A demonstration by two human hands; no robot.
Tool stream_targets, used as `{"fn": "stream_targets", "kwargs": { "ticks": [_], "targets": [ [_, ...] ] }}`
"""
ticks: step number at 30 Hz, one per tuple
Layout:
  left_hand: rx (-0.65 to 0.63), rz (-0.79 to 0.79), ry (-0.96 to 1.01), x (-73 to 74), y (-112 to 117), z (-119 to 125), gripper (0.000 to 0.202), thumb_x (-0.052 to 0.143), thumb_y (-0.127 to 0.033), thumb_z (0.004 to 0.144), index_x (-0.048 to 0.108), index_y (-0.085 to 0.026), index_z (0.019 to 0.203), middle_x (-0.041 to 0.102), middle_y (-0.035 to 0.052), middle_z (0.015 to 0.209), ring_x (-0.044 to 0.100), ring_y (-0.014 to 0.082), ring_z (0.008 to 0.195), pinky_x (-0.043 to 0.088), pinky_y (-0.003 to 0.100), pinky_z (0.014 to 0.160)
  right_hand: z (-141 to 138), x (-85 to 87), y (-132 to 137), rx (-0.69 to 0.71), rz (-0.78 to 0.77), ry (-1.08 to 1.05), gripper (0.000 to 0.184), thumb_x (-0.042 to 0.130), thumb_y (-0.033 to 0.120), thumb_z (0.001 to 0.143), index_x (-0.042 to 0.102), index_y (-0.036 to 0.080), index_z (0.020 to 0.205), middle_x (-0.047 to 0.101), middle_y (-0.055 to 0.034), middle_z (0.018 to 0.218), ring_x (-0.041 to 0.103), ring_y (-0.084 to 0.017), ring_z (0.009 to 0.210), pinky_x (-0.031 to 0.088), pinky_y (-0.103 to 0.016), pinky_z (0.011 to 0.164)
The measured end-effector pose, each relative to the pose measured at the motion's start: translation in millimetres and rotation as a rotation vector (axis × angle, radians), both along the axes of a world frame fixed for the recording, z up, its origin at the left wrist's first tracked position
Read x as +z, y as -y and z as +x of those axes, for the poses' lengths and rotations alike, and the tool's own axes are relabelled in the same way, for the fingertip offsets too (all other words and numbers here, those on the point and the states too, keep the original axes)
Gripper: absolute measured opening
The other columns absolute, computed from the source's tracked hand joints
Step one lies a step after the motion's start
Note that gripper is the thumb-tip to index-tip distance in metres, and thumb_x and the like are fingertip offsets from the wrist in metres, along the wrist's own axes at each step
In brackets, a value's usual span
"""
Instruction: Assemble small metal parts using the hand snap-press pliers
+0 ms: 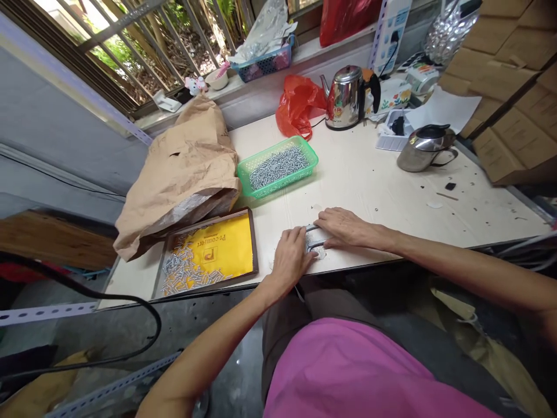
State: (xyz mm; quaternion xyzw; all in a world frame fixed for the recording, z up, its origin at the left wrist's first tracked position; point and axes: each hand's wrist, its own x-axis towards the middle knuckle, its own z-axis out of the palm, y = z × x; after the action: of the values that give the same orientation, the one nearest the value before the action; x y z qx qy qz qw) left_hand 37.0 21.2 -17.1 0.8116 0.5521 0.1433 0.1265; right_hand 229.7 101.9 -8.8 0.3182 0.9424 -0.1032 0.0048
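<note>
A small flat metal-grey piece with dark curved edges (317,235) lies at the table's front edge, partly covered by my fingers. My left hand (288,256) is closed on its left end, fingers bent over it and thumb at the near side. From the right, my right hand (343,228) grips the other end between thumb and fingers. What exactly the piece is I cannot make out. To the left is a shallow tray (255,244) with a yellow printed sheet (235,241) and many small silvery metal pins (180,270). Behind stands a green plastic basket (278,188) full of similar pins.
A crumpled brown paper bag (187,151) leans beside the tray. A steel kettle (346,101) and a red plastic bag (296,107) stand at the back. On the right are a steel jug (422,151) and stacked cardboard (500,75). The white tabletop (352,180) has scattered bits.
</note>
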Motion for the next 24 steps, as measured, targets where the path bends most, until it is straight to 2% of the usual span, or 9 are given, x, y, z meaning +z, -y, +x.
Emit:
{"fn": "stream_targets", "kwargs": {
  "ticks": [4, 7, 9, 12, 15, 18, 21, 24],
  "targets": [
    [-0.050, -0.076, -0.192, -5.8, -26.7, 11.2, 0.058, 0.065, -0.033, 0.081, 0.042, -0.013, 0.131, 0.054, 0.0145, 0.123, 0.048, 0.0287, 0.112, 0.043, 0.042, 0.093, 0.2, 4.3, 1.6, -0.012, -0.043, 0.031, 0.046, 0.072, 0.041, 0.078, 0.058, 0.011, 0.111, 0.059, -0.0132, 0.104, 0.054, -0.026, 0.096, 0.042, -0.035, 0.081],
    [-0.093, -0.109, -0.288, -1.5, -38.5, 11.6, 0.058, 0.066, -0.039, 0.079, 0.046, -0.013, 0.127, 0.057, 0.0113, 0.113, 0.049, 0.0278, 0.107, 0.045, 0.040, 0.090, -0.2, 5.5, -0.4, -0.052, -0.067, 0.051, 0.054, 0.076, 0.043, 0.073, 0.057, 0.010, 0.112, 0.056, -0.0149, 0.109, 0.053, -0.027, 0.098, 0.043, -0.035, 0.079],
    [-0.117, -0.131, -0.303, 3.7, -42.6, 10.8, 0.052, 0.068, -0.040, 0.077, 0.053, -0.013, 0.119, 0.058, 0.0104, 0.108, 0.050, 0.0270, 0.104, 0.045, 0.038, 0.089, -1.2, 4.3, -1.4, -0.062, -0.059, 0.065, 0.050, 0.077, 0.042, 0.072, 0.060, 0.011, 0.107, 0.057, -0.0139, 0.106, 0.053, -0.028, 0.097, 0.042, -0.035, 0.077],
    [-0.120, -0.163, -0.260, 6.8, -43.1, 10.3, 0.037, 0.067, -0.039, 0.079, 0.060, -0.016, 0.106, 0.059, 0.0081, 0.102, 0.051, 0.0242, 0.100, 0.046, 0.035, 0.087, -2.9, -2.8, -0.3, -0.039, 0.011, 0.052, 0.030, 0.072, 0.036, 0.078, 0.062, 0.014, 0.096, 0.060, -0.0104, 0.097, 0.055, -0.027, 0.094, 0.041, -0.035, 0.076],
    [-0.096, -0.159, -0.205, 0.6, -40.3, 10.3, 0.025, 0.064, -0.037, 0.082, 0.062, -0.017, 0.096, 0.061, 0.0059, 0.096, 0.053, 0.0219, 0.096, 0.046, 0.033, 0.082, -3.3, -16.2, 2.0, -0.018, 0.082, 0.012, 0.012, 0.064, 0.028, 0.085, 0.062, 0.016, 0.085, 0.062, -0.0068, 0.087, 0.058, -0.024, 0.085, 0.039, -0.034, 0.073],
    [-0.087, -0.145, -0.186, -6.3, -38.1, 10.2, 0.018, 0.062, -0.035, 0.084, 0.063, -0.018, 0.091, 0.061, 0.0048, 0.092, 0.053, 0.0208, 0.093, 0.047, 0.032, 0.080, -2.4, -28.7, 2.7, 0.019, 0.103, -0.036, 0.009, 0.062, 0.025, 0.087, 0.061, 0.019, 0.081, 0.062, -0.0032, 0.080, 0.059, -0.020, 0.077, 0.039, -0.032, 0.068],
    [-0.076, -0.131, -0.203, -6.9, -35.4, 10.3, 0.017, 0.061, -0.034, 0.085, 0.062, -0.018, 0.089, 0.061, 0.0050, 0.091, 0.053, 0.0211, 0.094, 0.048, 0.033, 0.081, -0.8, -33.9, 2.2, 0.041, 0.141, -0.064, 0.009, 0.063, 0.026, 0.086, 0.061, 0.020, 0.080, 0.061, -0.0024, 0.079, 0.059, -0.020, 0.074, 0.040, -0.031, 0.066],
    [-0.017, -0.084, -0.202, -8.7, -26.9, 12.2, 0.024, 0.062, -0.036, 0.084, 0.061, -0.017, 0.100, 0.062, 0.0065, 0.097, 0.054, 0.0230, 0.097, 0.050, 0.036, 0.082, 2.8, -35.6, -1.5, 0.030, 0.174, -0.100, 0.014, 0.066, 0.030, 0.084, 0.063, 0.019, 0.093, 0.061, -0.0046, 0.084, 0.058, -0.022, 0.078, 0.042, -0.033, 0.068]
  ]
}}
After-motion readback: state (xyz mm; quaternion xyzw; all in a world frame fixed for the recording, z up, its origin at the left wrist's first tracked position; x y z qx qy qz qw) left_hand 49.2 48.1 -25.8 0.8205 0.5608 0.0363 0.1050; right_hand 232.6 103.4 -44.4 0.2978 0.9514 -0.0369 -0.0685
